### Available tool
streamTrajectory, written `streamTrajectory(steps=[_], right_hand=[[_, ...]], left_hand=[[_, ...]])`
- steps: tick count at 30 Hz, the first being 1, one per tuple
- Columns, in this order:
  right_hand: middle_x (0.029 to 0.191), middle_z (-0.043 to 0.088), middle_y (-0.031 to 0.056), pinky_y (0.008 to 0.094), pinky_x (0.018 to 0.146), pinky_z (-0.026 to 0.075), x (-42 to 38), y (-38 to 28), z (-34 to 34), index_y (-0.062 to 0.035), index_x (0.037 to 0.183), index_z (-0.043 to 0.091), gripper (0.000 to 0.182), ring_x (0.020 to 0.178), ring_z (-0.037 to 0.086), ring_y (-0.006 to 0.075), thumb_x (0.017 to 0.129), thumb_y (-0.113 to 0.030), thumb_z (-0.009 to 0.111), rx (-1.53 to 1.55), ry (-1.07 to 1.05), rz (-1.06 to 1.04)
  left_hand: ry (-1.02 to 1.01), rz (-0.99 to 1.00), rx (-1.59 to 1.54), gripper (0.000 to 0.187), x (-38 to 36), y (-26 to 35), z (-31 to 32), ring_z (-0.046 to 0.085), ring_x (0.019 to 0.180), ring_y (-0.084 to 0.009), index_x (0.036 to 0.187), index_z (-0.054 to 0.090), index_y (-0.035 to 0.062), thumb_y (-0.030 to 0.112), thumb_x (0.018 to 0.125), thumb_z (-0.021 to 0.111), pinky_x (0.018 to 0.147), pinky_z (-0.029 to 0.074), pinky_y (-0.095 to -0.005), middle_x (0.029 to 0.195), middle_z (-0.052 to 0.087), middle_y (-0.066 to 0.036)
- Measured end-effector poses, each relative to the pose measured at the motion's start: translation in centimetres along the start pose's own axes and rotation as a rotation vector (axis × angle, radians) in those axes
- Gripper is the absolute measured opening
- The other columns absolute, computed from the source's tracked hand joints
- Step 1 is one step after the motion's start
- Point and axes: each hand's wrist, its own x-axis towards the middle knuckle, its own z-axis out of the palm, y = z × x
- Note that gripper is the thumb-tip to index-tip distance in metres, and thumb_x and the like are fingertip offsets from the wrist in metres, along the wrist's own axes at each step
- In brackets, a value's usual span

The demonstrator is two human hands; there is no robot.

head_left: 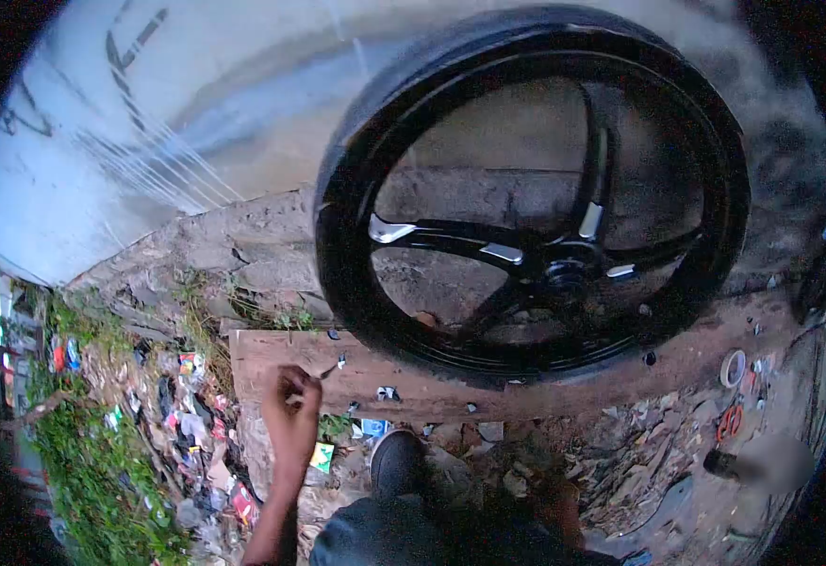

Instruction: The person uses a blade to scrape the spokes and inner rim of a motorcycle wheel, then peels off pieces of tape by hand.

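Observation:
My left hand is raised over the left end of a wooden plank, fingers pinched together. A small, thin dark piece sticks out by the fingertips; its kind is too small to make out. To the right of this hand, a black motorcycle wheel with silver accents on its spokes stands upright on the plank near the wall. In shadow at the bottom, right of my leg, is a dim brown shape that looks like part of my right hand or forearm; its fingers cannot be made out.
Small dark and white scraps lie on the plank. My shoe is in front of it. At right are a tape roll, orange-handled scissors and a dark cylindrical object. Litter and plants cover the left ground.

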Motion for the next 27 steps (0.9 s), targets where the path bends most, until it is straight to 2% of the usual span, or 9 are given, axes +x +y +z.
streamTrajectory(steps=[3,8,10,13,17,19,21,23,27], right_hand=[[0.092,0.069,0.0154,0.0399,0.072,0.054,0.1,-1.7,-1.0,-0.0005,0.112,0.066,0.034,0.074,0.068,0.0289,0.096,-0.03,0.066,0.419,0.207,0.021],[0.08,0.067,0.0084,0.0373,0.069,0.051,3.4,-6.3,-5.0,-0.0004,0.106,0.065,0.025,0.069,0.062,0.0202,0.098,-0.024,0.065,-0.175,0.095,0.147],[0.077,0.065,0.0041,0.0344,0.066,0.049,4.3,-5.1,-3.7,-0.0006,0.102,0.066,0.021,0.068,0.057,0.0154,0.097,-0.021,0.068,0.212,0.339,-0.106],[0.074,0.061,0.0009,0.0314,0.066,0.047,6.1,-10.4,-6.3,-0.0013,0.099,0.066,0.021,0.069,0.054,0.0127,0.097,-0.022,0.069,0.313,0.348,-0.071],[0.077,0.062,0.0009,0.0282,0.064,0.045,6.7,-16.9,-10.9,-0.0027,0.1,0.066,0.017,0.069,0.054,0.0095,0.096,-0.018,0.071,0.29,0.367,-0.115],[0.083,0.068,0.0063,0.0325,0.067,0.049,6.3,-18.6,-13.4,-0.0026,0.106,0.065,0.023,0.073,0.061,0.0123,0.094,-0.02,0.073,0.389,0.408,-0.042],[0.081,0.063,0.001,0.0285,0.067,0.045,6.3,-18.4,-14.9,-0.003,0.103,0.065,0.019,0.071,0.053,0.0093,0.095,-0.019,0.072,0.371,0.588,-0.094],[0.078,0.059,-0.0011,0.0272,0.065,0.044,6.1,-18.4,-16.3,-0.0036,0.103,0.065,0.019,0.068,0.05,0.0104,0.095,-0.02,0.072,0.492,0.699,-0.142],[0.071,0.052,-0.0016,0.025,0.057,0.041,4.3,-19.1,-20.3,-0.0043,0.11,0.06,0.023,0.061,0.048,0.0079,0.104,-0.026,0.06,0.784,0.757,-0.097]], left_hand=[[0.034,-0.172,-0.102,0.014,-2.4,-6.8,1.1,0.053,0.072,-0.0092,0.09,0.053,0.0054,0.0,0.091,0.065,0.067,0.048,-0.0268,0.08,0.058,-0.001],[-0.024,-0.279,-0.177,0.017,-4.9,-7.8,3.3,0.053,0.067,-0.0073,0.094,0.055,0.004,0.012,0.096,0.069,0.059,0.043,-0.0253,0.077,0.059,-0.001],[-0.027,-0.286,-0.223,0.02,-4.7,-7.2,4.1,0.048,0.063,-0.0054,0.09,0.055,0.0044,0.018,0.099,0.068,0.055,0.039,-0.0248,0.071,0.056,0.001],[-0.157,-0.352,-0.165,0.029,-4.2,-7.7,3.8,0.043,0.058,-0.0043,0.084,0.055,0.0051,0.026,0.103,0.064,0.051,0.035,-0.0251,0.065,0.05,0.003],[-0.131,-0.308,-0.254,0.032,-3.6,-7.4,4.8,0.042,0.056,-0.0049,0.081,0.055,0.006,0.027,0.104,0.061,0.051,0.034,-0.0245,0.064,0.048,0.004],[-0.136,-0.176,-0.307,0.018,-3.1,-6.1,5.5,0.047,0.06,-0.0069,0.095,0.053,0.0057,0.019,0.102,0.063,0.053,0.039,-0.0237,0.072,0.054,0.0],[-0.199,-0.118,-0.334,0.016,-2.7,-7.2,5.7,0.049,0.059,-0.0079,0.099,0.053,0.0054,0.017,0.1,0.064,0.053,0.041,-0.0242,0.075,0.057,-0.002],[-0.28,-0.187,-0.511,0.017,-2.4,-7.9,6.3,0.05,0.057,-0.0088,0.098,0.054,0.0048,0.018,0.1,0.065,0.054,0.042,-0.0244,0.074,0.058,-0.002],[-0.291,-0.139,-0.384,0.038,-2.0,-5.8,6.7,0.052,0.054,-0.0112,0.083,0.051,0.0065,0.035,0.107,0.051,0.054,0.042,-0.0272,0.063,0.057,-0.003]])
